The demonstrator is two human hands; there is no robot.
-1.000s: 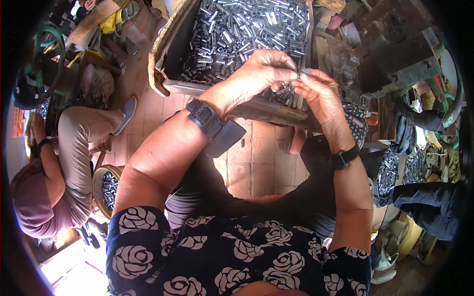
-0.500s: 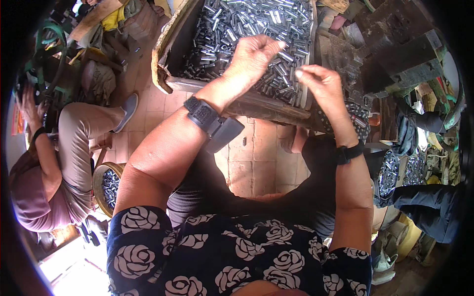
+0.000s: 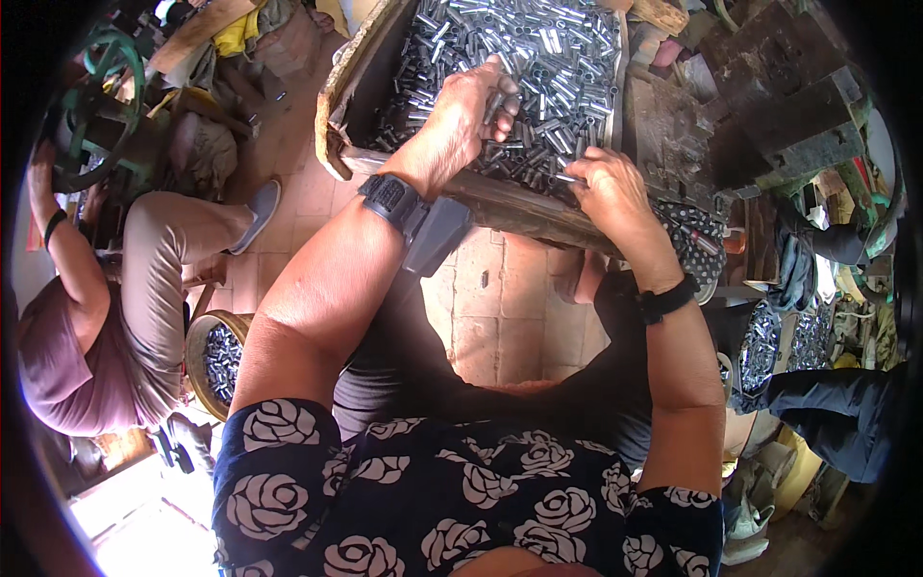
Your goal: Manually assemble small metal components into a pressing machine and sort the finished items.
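1. At 12 o'clock from the middle of the view, the left hand is over the near part of the tray, its fingers curled around a few grey metal tubes.
2. At 2 o'clock, the right hand is at the tray's near right corner, its fingertips bunched beside short tubes; I cannot tell whether they grip one or only touch it.
3. The loose tubes, shiny and short, lie heaped in every direction between 12 and 1 o'clock, inside the worn wooden tray.
4. A dark watch circles the left wrist, with a dark box just beside it; a black band circles the right.
5. At 2 o'clock, beyond the right hand, dark blocks stand near the tray.
6. At 3 o'clock lies a black cloth with white dots; between 3 and 4, farther out, is another heap of metal pieces.
7. Between 8 and 9 o'clock, a round container holds more small metal parts.
8. Near 9 o'clock, a co-worker sits in a mauve top, well apart from the tray.
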